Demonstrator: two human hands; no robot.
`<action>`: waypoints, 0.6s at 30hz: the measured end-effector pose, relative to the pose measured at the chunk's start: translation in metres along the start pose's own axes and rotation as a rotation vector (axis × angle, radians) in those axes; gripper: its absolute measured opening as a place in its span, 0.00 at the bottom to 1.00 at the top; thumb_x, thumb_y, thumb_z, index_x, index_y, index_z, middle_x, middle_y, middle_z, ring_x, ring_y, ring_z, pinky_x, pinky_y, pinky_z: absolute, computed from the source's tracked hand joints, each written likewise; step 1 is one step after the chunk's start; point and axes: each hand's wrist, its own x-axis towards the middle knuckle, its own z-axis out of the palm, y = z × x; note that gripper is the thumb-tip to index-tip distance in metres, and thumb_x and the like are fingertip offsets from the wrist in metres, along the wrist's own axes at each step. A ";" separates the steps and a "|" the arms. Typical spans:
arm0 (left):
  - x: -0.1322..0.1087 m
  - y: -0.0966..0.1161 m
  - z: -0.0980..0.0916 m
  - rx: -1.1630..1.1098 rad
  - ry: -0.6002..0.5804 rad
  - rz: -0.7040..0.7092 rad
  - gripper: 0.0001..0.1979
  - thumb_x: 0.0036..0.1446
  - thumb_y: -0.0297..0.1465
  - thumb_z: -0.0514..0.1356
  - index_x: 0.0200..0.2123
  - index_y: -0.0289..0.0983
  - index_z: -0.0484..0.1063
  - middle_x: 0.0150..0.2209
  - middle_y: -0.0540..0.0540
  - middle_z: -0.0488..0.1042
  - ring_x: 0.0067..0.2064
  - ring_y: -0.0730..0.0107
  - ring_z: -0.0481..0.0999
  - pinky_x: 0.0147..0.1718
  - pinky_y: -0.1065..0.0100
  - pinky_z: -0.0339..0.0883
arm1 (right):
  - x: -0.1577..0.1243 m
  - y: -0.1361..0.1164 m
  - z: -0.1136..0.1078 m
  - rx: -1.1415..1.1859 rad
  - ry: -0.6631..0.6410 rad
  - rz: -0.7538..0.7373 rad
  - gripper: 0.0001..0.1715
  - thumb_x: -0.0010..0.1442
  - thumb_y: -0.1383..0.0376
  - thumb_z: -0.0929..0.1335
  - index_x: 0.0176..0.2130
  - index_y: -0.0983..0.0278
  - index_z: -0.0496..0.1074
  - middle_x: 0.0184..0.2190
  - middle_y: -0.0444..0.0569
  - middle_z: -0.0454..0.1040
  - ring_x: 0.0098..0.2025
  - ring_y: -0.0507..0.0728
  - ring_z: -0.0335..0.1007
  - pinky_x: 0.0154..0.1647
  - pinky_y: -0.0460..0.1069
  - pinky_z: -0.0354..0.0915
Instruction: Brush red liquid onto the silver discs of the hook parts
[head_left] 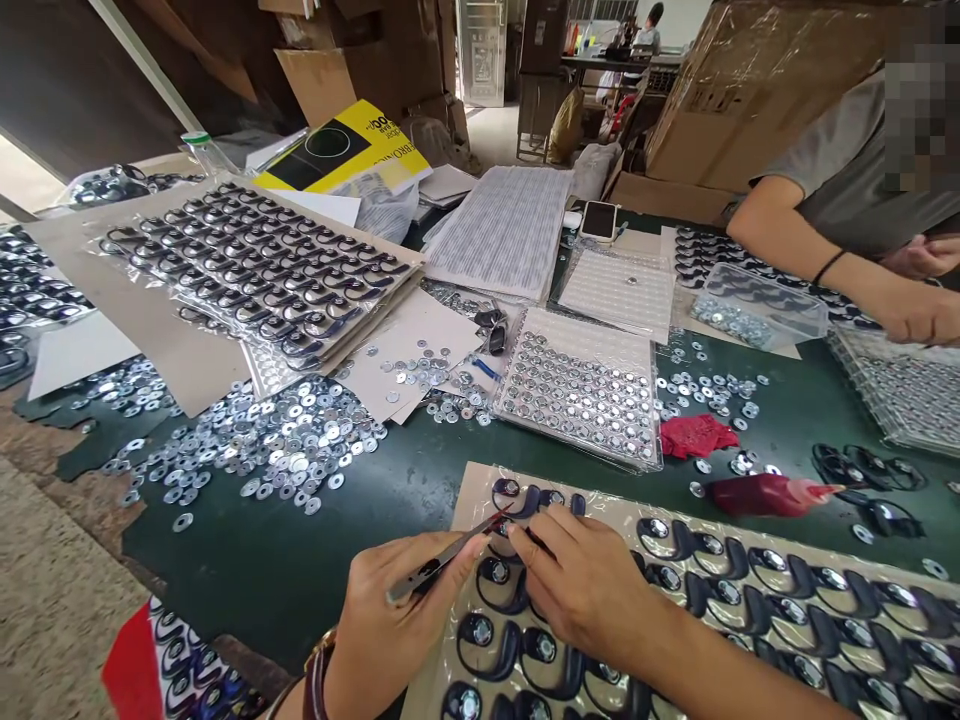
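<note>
My left hand [405,600] is closed around metal tweezers [429,572], whose reddish tips point up and right. Those tips meet one of the black looped pieces with a shiny round centre, near the upper left of a card sheet [472,495] covered in clear film. My right hand [589,585] rests over the same spot, fingers bent and thumb and fingertips close to the tweezer tips. What its fingers grip is mostly hidden beneath them. Rows of black looped pieces [769,560] run along the sheet under and beyond my right forearm.
Loose metal washers [292,440] lie heaped at left. A tray of silver round pieces [577,385] stands ahead. Rightward are a red cloth [697,436], a bottle of red liquid [769,494] and a clear box [757,305]. Another person's arm [810,245] is at far right.
</note>
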 end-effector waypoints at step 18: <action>-0.006 0.000 0.004 -0.062 0.047 -0.149 0.05 0.53 0.27 0.63 0.35 0.40 0.77 0.34 0.52 0.79 0.32 0.66 0.80 0.31 0.73 0.76 | 0.002 0.000 -0.003 -0.007 -0.016 0.020 0.16 0.57 0.67 0.64 0.46 0.68 0.69 0.33 0.50 0.71 0.36 0.58 0.63 0.26 0.49 0.53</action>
